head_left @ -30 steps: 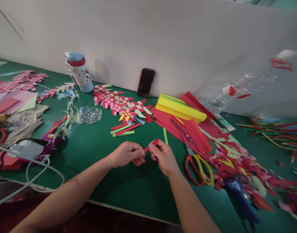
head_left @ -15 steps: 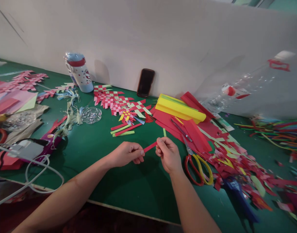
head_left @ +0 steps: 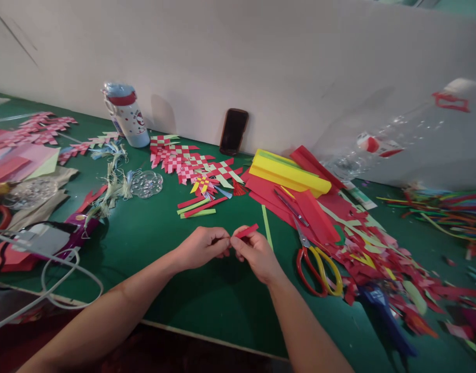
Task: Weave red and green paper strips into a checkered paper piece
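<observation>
A short red paper strip [head_left: 247,231] is pinched between my two hands over the table. My left hand [head_left: 205,247] is closed on its near end, which the fingers mostly hide. Right beside it, the thumb and fingers of my right hand [head_left: 254,250] grip the strip farther along, with its free end sticking out up and to the right. A light green paper strip [head_left: 266,225] lies just right of my right hand. Folded red and green strips [head_left: 197,206] lie beyond my left hand, below woven paper fish [head_left: 191,165].
Scissors with red and yellow handles [head_left: 319,269] lie right of my hands, near paper scraps [head_left: 381,254] and yellow paper [head_left: 288,173]. A phone [head_left: 234,131] leans on the wall. A bottle [head_left: 127,115], a dish of beads [head_left: 147,184] and a cabled charger [head_left: 43,240] stand left.
My right hand has slid left along the red strip until it meets my left hand. More of the green strip beside it now shows. My left hand has stayed in place.
</observation>
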`<act>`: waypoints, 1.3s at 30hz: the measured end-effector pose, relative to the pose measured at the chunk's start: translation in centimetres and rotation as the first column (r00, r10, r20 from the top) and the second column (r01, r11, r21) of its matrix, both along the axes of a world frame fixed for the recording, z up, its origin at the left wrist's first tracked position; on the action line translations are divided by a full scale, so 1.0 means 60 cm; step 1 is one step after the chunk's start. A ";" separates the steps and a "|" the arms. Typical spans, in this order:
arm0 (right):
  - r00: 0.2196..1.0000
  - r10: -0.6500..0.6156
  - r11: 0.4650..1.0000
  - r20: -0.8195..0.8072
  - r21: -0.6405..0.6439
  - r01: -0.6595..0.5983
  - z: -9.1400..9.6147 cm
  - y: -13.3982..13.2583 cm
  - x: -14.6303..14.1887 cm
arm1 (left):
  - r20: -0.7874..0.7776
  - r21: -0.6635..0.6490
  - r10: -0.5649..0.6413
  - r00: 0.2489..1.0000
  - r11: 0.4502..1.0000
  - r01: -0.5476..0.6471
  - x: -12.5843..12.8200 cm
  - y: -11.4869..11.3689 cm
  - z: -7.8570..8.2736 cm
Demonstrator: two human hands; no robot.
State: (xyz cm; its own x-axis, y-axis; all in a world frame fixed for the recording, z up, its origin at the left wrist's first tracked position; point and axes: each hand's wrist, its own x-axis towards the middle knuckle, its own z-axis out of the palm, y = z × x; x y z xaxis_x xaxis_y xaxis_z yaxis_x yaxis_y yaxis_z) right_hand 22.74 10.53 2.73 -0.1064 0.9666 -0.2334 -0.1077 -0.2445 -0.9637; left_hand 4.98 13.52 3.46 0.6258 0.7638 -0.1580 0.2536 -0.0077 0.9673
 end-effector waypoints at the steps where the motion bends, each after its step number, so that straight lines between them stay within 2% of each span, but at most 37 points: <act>1: 1.000 -0.012 1.000 0.000 0.004 0.012 -0.001 0.001 0.000 | -0.002 0.006 0.000 1.000 1.000 0.000 0.000 0.000 0.000; 8: 0.977 -0.213 0.976 -0.018 0.044 0.214 0.004 0.016 0.029 | -0.024 0.033 0.010 1.000 0.999 -0.009 -0.003 0.002 0.000; 12: 0.967 -0.254 0.965 -0.022 0.068 0.254 0.004 0.019 0.036 | -0.059 0.067 0.020 0.998 0.998 -0.016 -0.004 0.004 0.001; 21: 0.966 -0.256 0.961 -0.040 0.101 0.259 -0.004 0.019 0.032 | -0.098 0.139 0.030 0.995 0.990 -0.017 -0.004 0.006 0.001; 26: 0.994 -0.104 0.994 -0.032 0.027 0.105 -0.003 0.010 0.016 | -0.105 0.182 0.036 0.994 0.983 -0.017 -0.003 0.005 0.000; 30: 1.000 0.012 1.000 0.000 0.006 -0.012 -0.012 0.003 0.000 | -0.133 0.223 0.031 0.991 0.975 0.000 -0.001 0.005 -0.002; 32: 1.000 -0.001 1.000 0.017 0.021 0.001 -0.015 0.004 0.001 | -0.147 0.239 0.029 0.989 0.971 0.008 -0.001 0.005 -0.003; 39: 0.976 -0.198 0.976 0.092 0.107 0.188 -0.008 0.022 0.035 | -0.208 0.298 0.053 0.977 0.955 0.012 -0.005 0.009 -0.003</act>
